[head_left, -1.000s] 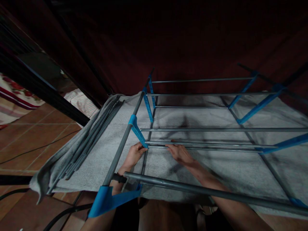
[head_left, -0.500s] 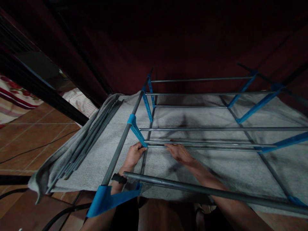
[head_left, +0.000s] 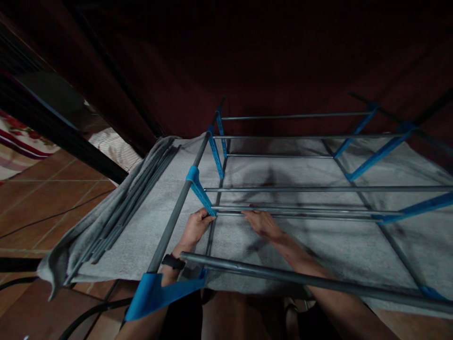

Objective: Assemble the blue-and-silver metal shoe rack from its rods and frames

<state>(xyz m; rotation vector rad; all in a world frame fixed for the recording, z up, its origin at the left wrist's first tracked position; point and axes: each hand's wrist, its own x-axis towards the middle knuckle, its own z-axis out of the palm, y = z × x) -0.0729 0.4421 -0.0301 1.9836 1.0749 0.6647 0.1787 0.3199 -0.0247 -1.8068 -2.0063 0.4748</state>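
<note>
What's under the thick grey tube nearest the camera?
The right forearm passes beneath the tube, with grey cloth below; strips of both directly behind it are covered.

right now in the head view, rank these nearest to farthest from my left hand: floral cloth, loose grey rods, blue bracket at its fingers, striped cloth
1. Blue bracket: touching the left hand.
2. Loose grey rods: lying to its left.
3. Striped cloth: farther left, past the rods.
4. Floral cloth: at the picture's left edge.
</note>
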